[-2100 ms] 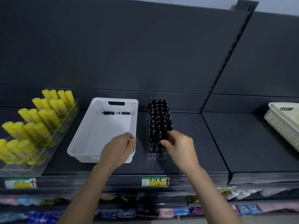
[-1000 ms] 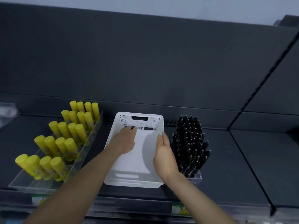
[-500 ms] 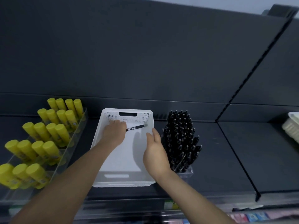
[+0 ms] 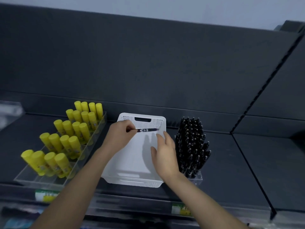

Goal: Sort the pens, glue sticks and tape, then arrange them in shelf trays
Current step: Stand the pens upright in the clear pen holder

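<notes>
A white plastic basket (image 4: 132, 179) sits on the dark shelf between two clear trays. My left hand (image 4: 118, 138) pinches one end of a black pen (image 4: 146, 130) and holds it level above the basket's far end. My right hand (image 4: 165, 154) hovers over the basket's right side, fingers straight and spread, holding nothing. Yellow glue sticks (image 4: 66, 141) stand in rows in the clear tray on the left. Several black pens (image 4: 192, 146) stand packed upright in a clear holder on the right.
The dark shelf (image 4: 231, 171) runs right past a vertical divider (image 4: 252, 171). Price labels (image 4: 180, 209) sit on the front edge. A clear box (image 4: 9, 111) shows blurred at the far left. Packaged goods lie on the shelf below.
My left hand has lifted the pen off the basket floor and now holds it level. My right hand moved further over the basket toward the pen. The view shifted left.
</notes>
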`<state>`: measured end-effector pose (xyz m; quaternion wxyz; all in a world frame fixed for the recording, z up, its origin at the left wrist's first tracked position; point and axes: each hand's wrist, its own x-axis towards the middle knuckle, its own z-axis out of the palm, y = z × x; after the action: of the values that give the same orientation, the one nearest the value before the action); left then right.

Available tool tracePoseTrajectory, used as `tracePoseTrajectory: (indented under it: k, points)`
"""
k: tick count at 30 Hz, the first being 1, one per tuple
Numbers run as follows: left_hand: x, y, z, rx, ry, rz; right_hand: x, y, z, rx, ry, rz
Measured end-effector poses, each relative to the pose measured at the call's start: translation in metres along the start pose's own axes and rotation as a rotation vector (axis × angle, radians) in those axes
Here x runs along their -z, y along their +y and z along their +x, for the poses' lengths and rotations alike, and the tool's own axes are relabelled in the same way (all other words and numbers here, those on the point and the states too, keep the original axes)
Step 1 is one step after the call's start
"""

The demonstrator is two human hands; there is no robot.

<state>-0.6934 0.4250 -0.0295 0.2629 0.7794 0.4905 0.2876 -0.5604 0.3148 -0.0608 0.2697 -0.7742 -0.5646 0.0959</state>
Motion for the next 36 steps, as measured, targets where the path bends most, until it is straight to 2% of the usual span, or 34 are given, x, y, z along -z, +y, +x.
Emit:
tracePoseTrajectory:
  k: [4, 8, 10, 15, 18, 21, 25, 28, 31, 36]
  points:
    - [0.02, 0.02, -0.015, -0.087, -0.007, -0.013, 0.005, -0.008, -0.004, 0.13, 0.131, 0.054]
    - [0.031, 0.038, -0.026, -0.127, -0.041, -0.088, 0.017, -0.022, -0.001, 0.201, 0.06, 0.154]
    - [0.033, 0.047, -0.03, -0.145, -0.018, -0.105, 0.024, -0.028, -0.002, 0.192, 0.055, 0.227]
    - [0.028, 0.057, -0.04, -0.071, 0.021, -0.426, 0.053, -0.031, -0.014, 0.097, 0.108, 0.432]
    - [0.013, 0.049, -0.045, -0.025, 0.048, -0.291, 0.081, -0.019, -0.025, -0.004, 0.141, 0.548]
    - [-0.007, 0.045, -0.055, 0.017, 0.002, -0.174, 0.107, 0.003, -0.036, -0.068, 0.226, 0.599]
    - [-0.041, 0.059, -0.07, -0.029, -0.22, -0.183, 0.129, 0.032, -0.053, -0.147, 0.31, 0.57]
    - [-0.064, 0.067, -0.078, -0.103, -0.392, -0.082, 0.137, 0.05, -0.064, -0.178, 0.346, 0.492]
    - [-0.077, 0.067, -0.082, -0.156, -0.4, 0.004, 0.135, 0.07, -0.072, -0.204, 0.348, 0.403]
    - [-0.082, 0.063, -0.085, -0.083, -0.349, -0.041, 0.115, 0.091, -0.077, -0.21, 0.261, 0.262]
